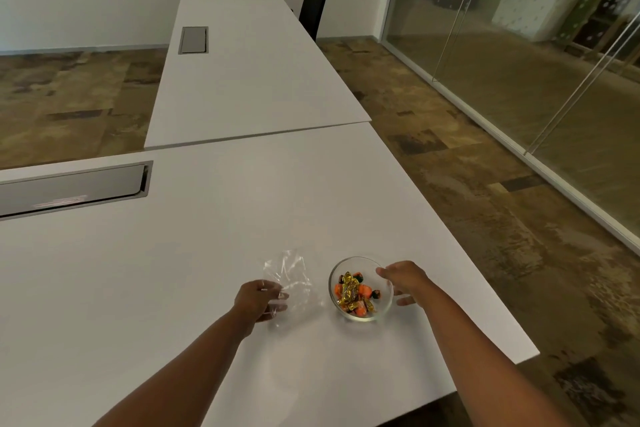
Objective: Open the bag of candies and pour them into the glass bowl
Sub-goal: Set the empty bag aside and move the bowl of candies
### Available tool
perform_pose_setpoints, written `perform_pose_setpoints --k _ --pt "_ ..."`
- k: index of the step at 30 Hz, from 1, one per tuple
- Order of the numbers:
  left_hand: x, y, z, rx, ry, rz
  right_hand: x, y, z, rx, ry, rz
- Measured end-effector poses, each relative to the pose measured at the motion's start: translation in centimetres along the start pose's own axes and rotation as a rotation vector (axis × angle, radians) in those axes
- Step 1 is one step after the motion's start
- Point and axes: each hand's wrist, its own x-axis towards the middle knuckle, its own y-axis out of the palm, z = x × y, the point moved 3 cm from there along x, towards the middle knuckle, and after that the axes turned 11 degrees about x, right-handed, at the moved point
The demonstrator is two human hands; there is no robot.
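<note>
The left hand (257,300) pinches the near edge of the clear, empty bag (288,279), which lies on the white table (173,288). The right hand (403,279) is half open around the right rim of the glass bowl (360,289). Orange, gold and dark candies (355,293) fill the bowl, near the table's right edge.

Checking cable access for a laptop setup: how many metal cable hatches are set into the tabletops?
2: one hatch at the near table's far left, one hatch on the far table's left side. More may lie out of view.
</note>
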Motion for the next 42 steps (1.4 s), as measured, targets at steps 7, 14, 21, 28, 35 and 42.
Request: perform_pose_setpoints --k 7,14,21,28,35,42 --pt "-0.7 1.3 2.7 0.130 -0.172 0.077 0.3 1.1 -0.7 -0.022 0.045 0.026" --pt "-0.9 1.4 2.9 0.338 -0.252 0.062 0.4 2.0 -0.3 -0.070 0.087 0.000" --pt "-1.1 0.0 1.8 0.823 -0.196 0.026 0.2 2.1 -0.1 -0.087 0.070 0.047" --pt "-1.1 -1.3 -0.9 0.969 -0.027 -0.286 -0.2 2.6 1.3 -0.071 0.040 0.098" --pt "-0.9 0.2 -4.4 -0.027 0.107 -0.072 -1.6 4.3 5.7 0.020 -0.024 0.188" --pt "-1.0 0.6 -6.7 -0.301 0.059 0.218 -1.6 6.9 9.6 0.031 -0.095 0.222"
